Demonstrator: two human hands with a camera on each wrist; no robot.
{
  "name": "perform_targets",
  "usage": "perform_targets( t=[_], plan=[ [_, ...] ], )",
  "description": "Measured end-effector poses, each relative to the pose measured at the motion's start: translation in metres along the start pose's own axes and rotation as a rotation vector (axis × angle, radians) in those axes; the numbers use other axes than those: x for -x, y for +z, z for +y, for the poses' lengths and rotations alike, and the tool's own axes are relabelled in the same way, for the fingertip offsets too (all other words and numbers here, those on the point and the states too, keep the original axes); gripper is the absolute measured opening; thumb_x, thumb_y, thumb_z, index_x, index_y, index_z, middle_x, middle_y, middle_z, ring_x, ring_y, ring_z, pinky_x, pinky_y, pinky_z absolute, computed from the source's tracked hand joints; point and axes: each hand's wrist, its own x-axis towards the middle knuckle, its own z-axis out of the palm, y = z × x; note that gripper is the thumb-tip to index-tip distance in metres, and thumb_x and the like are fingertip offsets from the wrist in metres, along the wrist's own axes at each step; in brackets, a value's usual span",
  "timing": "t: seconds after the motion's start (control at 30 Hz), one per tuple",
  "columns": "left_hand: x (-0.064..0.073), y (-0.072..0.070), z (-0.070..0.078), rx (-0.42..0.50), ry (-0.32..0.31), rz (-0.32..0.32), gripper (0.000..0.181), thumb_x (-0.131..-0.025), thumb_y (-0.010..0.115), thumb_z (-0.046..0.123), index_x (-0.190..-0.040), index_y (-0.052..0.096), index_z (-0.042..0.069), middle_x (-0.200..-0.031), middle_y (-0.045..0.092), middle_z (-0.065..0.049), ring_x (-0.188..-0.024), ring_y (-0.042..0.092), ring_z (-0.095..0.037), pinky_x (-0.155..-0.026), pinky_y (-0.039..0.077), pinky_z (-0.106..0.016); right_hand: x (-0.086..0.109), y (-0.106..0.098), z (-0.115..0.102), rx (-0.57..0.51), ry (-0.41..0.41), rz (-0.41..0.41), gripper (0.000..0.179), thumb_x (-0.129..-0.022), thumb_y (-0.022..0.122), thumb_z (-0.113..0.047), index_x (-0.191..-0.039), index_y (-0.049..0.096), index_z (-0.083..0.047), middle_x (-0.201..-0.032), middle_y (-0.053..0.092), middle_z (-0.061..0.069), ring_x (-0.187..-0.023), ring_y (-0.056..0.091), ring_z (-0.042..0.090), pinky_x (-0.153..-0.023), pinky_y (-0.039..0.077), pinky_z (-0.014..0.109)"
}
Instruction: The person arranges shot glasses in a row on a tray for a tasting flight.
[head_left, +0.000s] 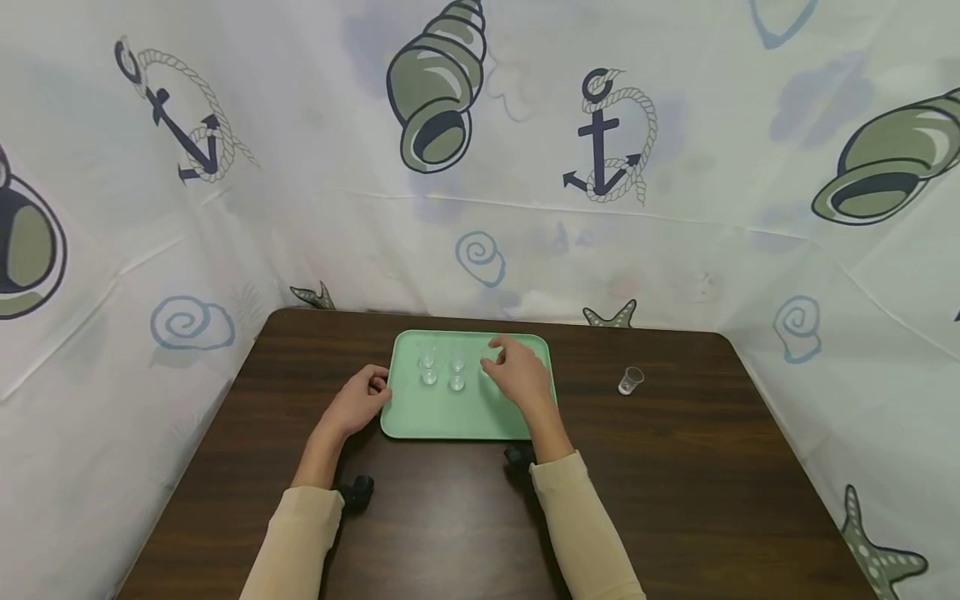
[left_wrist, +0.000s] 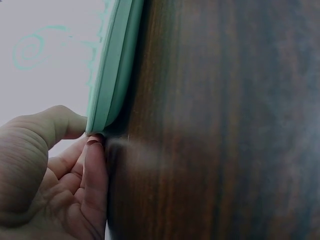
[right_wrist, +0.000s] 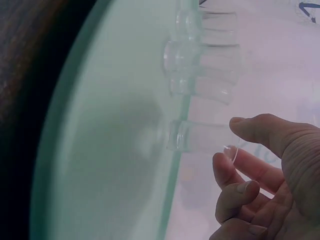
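Note:
A green tray (head_left: 465,421) lies on the dark wooden table. My left hand (head_left: 360,402) pinches its left edge; in the left wrist view the thumb (left_wrist: 62,120) touches the upper rim and the fingertips lie just under it. Over the tray's right part, my right hand (head_left: 521,373) pinches a small clear shot glass (right_wrist: 200,136) by its rim, between thumb and fingers. That glass is upright, its base at or close to the tray. Several similar shot glasses (head_left: 457,382) stand upright beside it on the tray, seen overlapping in the right wrist view.
Another small clear glass (head_left: 631,380) stands on the table to the right of the tray. Patterned white cloth (head_left: 525,250) hangs behind and at both sides of the table (head_left: 420,517). A black device (head_left: 357,493) sits at the left wrist.

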Motion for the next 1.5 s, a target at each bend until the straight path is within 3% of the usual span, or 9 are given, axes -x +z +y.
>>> perform_targets(
  t=[0.27, 0.53, 0.9, 1.03, 1.17, 1.5],
  plan=[
    [0.0, 0.001, 0.003, 0.013, 0.003, -0.003, 0.044, -0.111, 0.053, 0.015, -0.15, 0.048, -0.004, -0.121, 0.056, -0.016, -0.097, 0.058, -0.025, -0.082, 0.051, -0.035, -0.001, 0.005, 0.003, 0.004, 0.024, 0.005, 0.041, -0.104, 0.07, -0.041, -0.143, 0.068, -0.025, -0.097, 0.073, -0.006, -0.063, 0.061, 0.014, -0.059, 0.046, 0.036],
    [0.0, 0.001, 0.004, 0.022, 0.007, -0.008, 0.044, -0.111, 0.053, 0.016, -0.15, 0.048, -0.003, -0.123, 0.056, -0.017, -0.1, 0.059, -0.025, -0.082, 0.052, -0.035, -0.002, 0.007, 0.004, 0.018, 0.032, 0.005, 0.043, -0.105, 0.068, -0.038, -0.147, 0.065, -0.032, -0.096, 0.071, -0.008, -0.06, 0.059, 0.016, -0.055, 0.044, 0.036],
    [0.001, 0.001, 0.004, 0.028, 0.002, -0.01, 0.043, -0.111, 0.054, 0.016, -0.149, 0.049, -0.004, -0.121, 0.056, -0.016, -0.098, 0.058, -0.025, -0.081, 0.051, -0.034, 0.004, 0.004, 0.006, 0.003, 0.046, 0.018, 0.056, -0.104, 0.069, -0.04, -0.158, 0.055, -0.031, -0.099, 0.074, -0.005, -0.061, 0.059, 0.015, -0.056, 0.045, 0.035],
    [0.001, 0.001, 0.003, 0.036, 0.007, -0.011, 0.043, -0.111, 0.054, 0.015, -0.149, 0.049, -0.004, -0.121, 0.056, -0.017, -0.098, 0.058, -0.025, -0.081, 0.051, -0.034, 0.01, 0.001, 0.009, -0.03, 0.054, 0.083, 0.051, -0.104, 0.068, -0.04, -0.153, 0.06, -0.028, -0.098, 0.075, -0.007, -0.067, 0.061, 0.014, -0.073, 0.053, 0.046],
    [0.001, 0.001, 0.003, 0.031, 0.01, -0.01, 0.043, -0.111, 0.053, 0.016, -0.149, 0.048, -0.004, -0.122, 0.056, -0.018, -0.098, 0.058, -0.025, -0.081, 0.051, -0.034, 0.015, -0.004, 0.009, -0.058, 0.053, 0.142, 0.046, -0.104, 0.067, -0.041, -0.147, 0.066, -0.026, -0.097, 0.076, -0.007, -0.074, 0.065, 0.015, -0.085, 0.054, 0.058],
    [0.003, 0.002, 0.001, 0.011, -0.011, -0.009, 0.044, -0.112, 0.051, 0.018, -0.151, 0.047, -0.002, -0.123, 0.055, -0.016, -0.098, 0.058, -0.024, -0.08, 0.051, -0.033, 0.025, -0.015, 0.017, -0.066, 0.045, 0.208, 0.039, -0.106, 0.064, -0.041, -0.14, 0.072, -0.023, -0.095, 0.077, -0.004, -0.062, 0.061, 0.016, -0.063, 0.048, 0.04]
  ],
)
